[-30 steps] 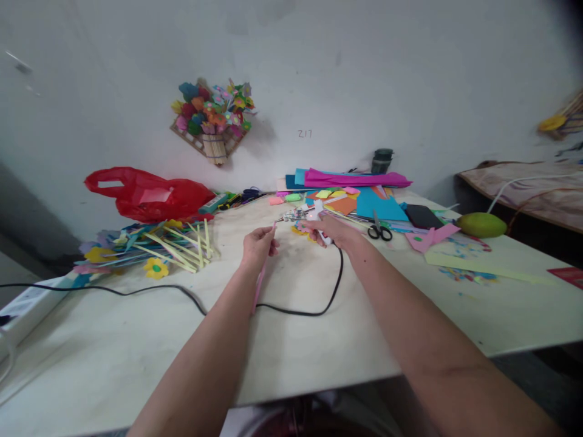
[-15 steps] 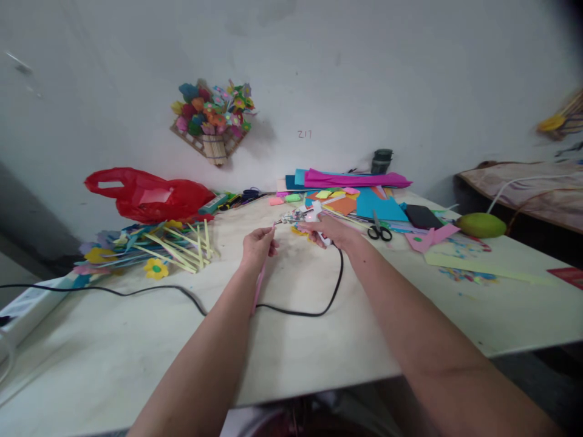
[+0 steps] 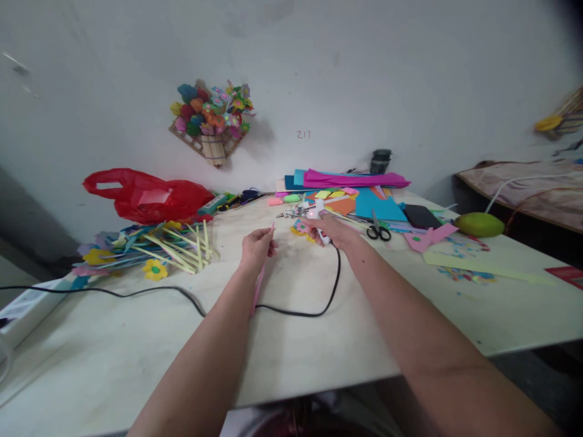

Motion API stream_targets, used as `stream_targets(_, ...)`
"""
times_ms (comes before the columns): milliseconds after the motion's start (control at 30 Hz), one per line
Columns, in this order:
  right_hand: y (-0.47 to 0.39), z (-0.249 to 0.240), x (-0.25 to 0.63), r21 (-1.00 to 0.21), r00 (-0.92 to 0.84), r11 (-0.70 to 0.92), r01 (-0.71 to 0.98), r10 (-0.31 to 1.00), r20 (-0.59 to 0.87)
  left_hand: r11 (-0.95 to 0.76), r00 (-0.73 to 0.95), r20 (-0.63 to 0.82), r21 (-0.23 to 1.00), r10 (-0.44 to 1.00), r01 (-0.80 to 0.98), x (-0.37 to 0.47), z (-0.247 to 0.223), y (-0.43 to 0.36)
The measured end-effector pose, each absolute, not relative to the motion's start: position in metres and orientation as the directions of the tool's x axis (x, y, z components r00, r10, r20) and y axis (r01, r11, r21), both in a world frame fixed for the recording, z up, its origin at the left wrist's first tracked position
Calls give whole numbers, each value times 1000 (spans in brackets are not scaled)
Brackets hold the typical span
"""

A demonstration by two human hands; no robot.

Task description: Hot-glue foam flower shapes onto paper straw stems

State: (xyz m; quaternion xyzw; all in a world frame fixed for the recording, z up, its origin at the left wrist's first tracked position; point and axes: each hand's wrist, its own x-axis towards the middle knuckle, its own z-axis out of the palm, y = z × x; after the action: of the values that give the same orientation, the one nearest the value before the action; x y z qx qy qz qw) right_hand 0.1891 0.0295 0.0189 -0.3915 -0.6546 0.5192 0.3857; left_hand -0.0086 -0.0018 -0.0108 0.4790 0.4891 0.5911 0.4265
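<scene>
My left hand [image 3: 259, 247] is closed around a thin pink stick [image 3: 259, 285], probably rolled paper. Its tip pokes out just above my fingers, and its lower end slants down beside my forearm. A white hot glue gun [image 3: 315, 210] with a black cord is gripped in my right hand [image 3: 328, 230]. The gun's metal nozzle points left, a little above and right of the stick's tip, with a small gap between. Below the nozzle, close to my right fingers, lie small paper flowers [image 3: 299, 226], partly hidden by the hand.
To the left are a red plastic bag [image 3: 150, 197], a pile of paper stems and flowers [image 3: 173, 246] and a power strip [image 3: 31, 303]. The gun's cord [image 3: 296, 314] crosses the table. On the right lie scissors [image 3: 378, 230], a phone [image 3: 422, 216], coloured sheets [image 3: 380, 204] and a green-yellow fruit [image 3: 479, 224].
The glue gun's nozzle has drawn slightly up and away from the pink stick's tip, which it met before. More of the small flowers now shows. My left hand has barely moved.
</scene>
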Motion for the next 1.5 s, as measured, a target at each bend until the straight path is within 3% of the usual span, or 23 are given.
stream_targets(333,30,18,185,-987,-425,131,89,901,81,-129,-146,93,958,985,-257,-15,-12,2)
stream_targets(767,32,14,183,-985,-436,123,118,898,60,-141,-156,105,960,982,-243,-13,-11,1)
stream_targets(900,36,11,180,-977,-344,176,123,931,124,-173,-197,119,942,973,-287,-20,-12,3)
stream_targets(967,39,8,177,-957,-243,204,205,958,152,-186,-223,117,928,968,-324,-24,-9,3)
stream_targets(1067,43,6,171,-859,-142,243,451,970,199,-201,-248,108,899,963,-389,-28,-1,1)
stream_targets(1200,42,3,157,-585,-191,310,749,947,257,-226,-268,108,857,957,-464,-29,14,-4)
stream_targets(1333,38,-6,137,-376,-384,462,803,884,266,-265,-273,148,846,951,-463,-26,23,-9)
stream_targets(1500,32,-17,117,-190,-452,510,839,848,279,-256,-226,170,864,959,-433,-18,25,-11)
